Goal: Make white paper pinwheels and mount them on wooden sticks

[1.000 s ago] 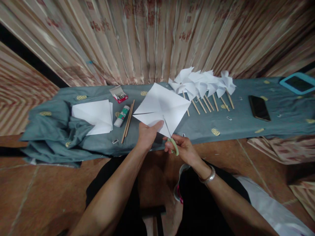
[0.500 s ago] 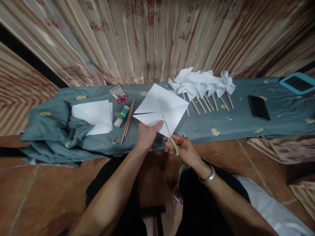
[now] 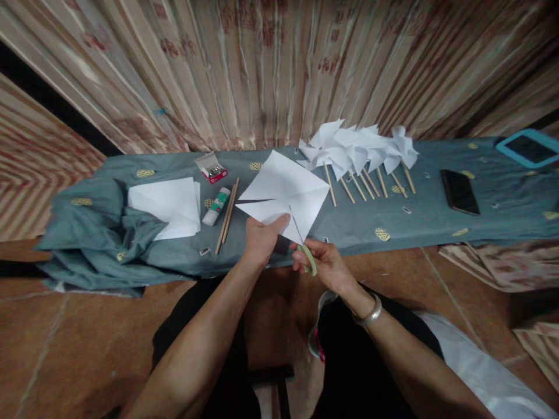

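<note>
A square sheet of white paper (image 3: 283, 180) is held up over the near edge of the cloth-covered table, one corner toward me. From its left corner a slit runs in toward the middle. My left hand (image 3: 264, 235) pinches the paper's lower left side, thumb on top and fingers hidden beneath. In my right hand (image 3: 321, 259) is a pair of scissors (image 3: 309, 259) with light green handles. Their blades lie along the paper near its lower corner, pointing toward the centre.
Several white paper pinwheels (image 3: 336, 145) on sticks lie at the back. Left are a paper stack (image 3: 168, 206), a glue stick (image 3: 216, 206), wooden sticks (image 3: 227, 215) and a small box of metal pins (image 3: 212, 169). A phone (image 3: 459, 192) and a blue-framed tablet (image 3: 530, 147) lie right.
The paper's right corner has shifted slightly left and down. Both hands and the scissors stay almost where they were.
</note>
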`<control>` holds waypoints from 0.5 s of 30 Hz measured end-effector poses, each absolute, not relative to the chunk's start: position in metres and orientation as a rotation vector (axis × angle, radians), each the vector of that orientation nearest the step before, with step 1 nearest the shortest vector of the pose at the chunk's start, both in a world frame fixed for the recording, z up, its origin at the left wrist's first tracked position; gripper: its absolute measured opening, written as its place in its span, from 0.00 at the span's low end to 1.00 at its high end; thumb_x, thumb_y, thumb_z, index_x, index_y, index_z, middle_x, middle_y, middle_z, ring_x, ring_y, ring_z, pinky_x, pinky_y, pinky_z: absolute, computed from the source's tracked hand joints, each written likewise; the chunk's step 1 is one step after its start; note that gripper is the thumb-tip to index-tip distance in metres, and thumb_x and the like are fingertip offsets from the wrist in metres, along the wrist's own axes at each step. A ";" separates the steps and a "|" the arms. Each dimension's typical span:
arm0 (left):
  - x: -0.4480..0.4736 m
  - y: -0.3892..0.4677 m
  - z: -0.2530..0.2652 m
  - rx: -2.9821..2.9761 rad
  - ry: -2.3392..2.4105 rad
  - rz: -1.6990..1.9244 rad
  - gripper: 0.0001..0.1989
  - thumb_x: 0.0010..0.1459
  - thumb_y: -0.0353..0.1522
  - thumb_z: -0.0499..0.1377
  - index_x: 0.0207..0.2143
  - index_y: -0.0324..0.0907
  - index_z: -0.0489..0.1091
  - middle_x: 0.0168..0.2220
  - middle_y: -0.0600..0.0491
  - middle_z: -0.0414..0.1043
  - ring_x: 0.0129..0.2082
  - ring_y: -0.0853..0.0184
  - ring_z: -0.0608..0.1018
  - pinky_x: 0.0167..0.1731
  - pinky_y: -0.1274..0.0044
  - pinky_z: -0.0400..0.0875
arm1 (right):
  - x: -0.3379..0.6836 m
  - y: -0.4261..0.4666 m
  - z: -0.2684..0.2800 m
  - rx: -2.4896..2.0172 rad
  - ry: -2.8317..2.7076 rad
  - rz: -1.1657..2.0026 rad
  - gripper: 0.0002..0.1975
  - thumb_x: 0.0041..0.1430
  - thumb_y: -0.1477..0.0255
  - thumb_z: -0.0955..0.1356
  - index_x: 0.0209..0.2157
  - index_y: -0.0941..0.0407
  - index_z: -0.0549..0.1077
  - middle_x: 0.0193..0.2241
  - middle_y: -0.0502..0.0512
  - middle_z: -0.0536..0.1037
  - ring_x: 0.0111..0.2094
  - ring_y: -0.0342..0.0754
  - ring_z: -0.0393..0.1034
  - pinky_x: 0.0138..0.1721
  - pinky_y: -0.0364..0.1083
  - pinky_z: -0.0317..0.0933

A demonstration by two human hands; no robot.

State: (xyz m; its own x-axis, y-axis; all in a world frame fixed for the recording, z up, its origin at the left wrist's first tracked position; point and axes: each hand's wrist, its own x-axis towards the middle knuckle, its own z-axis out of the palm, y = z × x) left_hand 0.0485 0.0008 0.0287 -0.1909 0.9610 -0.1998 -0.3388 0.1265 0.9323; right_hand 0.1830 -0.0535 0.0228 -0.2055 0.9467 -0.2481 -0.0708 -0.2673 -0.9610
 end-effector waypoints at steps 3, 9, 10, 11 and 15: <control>0.048 0.002 0.029 0.714 1.183 1.386 0.14 0.35 0.32 0.70 0.27 0.37 0.76 0.27 0.53 0.78 0.25 0.69 0.75 0.30 0.77 0.70 | 0.183 -0.053 0.022 -1.219 -1.130 1.622 0.20 0.43 0.55 0.76 0.32 0.57 0.76 0.18 0.47 0.74 0.18 0.38 0.64 0.20 0.39 0.60; 0.045 0.004 0.031 0.686 1.179 1.426 0.16 0.33 0.32 0.71 0.29 0.36 0.77 0.29 0.51 0.79 0.27 0.67 0.77 0.33 0.75 0.70 | 0.182 -0.055 0.019 -1.179 -1.100 1.685 0.21 0.42 0.56 0.76 0.34 0.55 0.75 0.20 0.47 0.75 0.19 0.38 0.66 0.21 0.39 0.61; 0.044 0.005 0.031 0.680 1.174 1.433 0.16 0.33 0.32 0.71 0.30 0.36 0.77 0.29 0.51 0.79 0.28 0.67 0.77 0.34 0.75 0.71 | 0.181 -0.056 0.020 -1.173 -1.106 1.695 0.21 0.42 0.56 0.76 0.34 0.55 0.75 0.21 0.47 0.75 0.19 0.38 0.66 0.21 0.39 0.61; 0.043 0.005 0.032 0.676 1.167 1.439 0.17 0.33 0.32 0.71 0.30 0.36 0.77 0.29 0.51 0.79 0.28 0.67 0.77 0.34 0.75 0.71 | 0.182 -0.057 0.020 -1.166 -1.115 1.706 0.21 0.42 0.56 0.76 0.34 0.55 0.74 0.21 0.46 0.75 0.19 0.38 0.66 0.21 0.39 0.61; 0.037 0.007 0.034 0.674 1.144 1.479 0.17 0.33 0.32 0.71 0.29 0.37 0.77 0.30 0.52 0.79 0.29 0.67 0.77 0.36 0.75 0.71 | 0.184 -0.060 0.023 -1.142 -1.170 1.727 0.21 0.44 0.55 0.76 0.34 0.56 0.74 0.22 0.47 0.75 0.21 0.38 0.66 0.23 0.39 0.61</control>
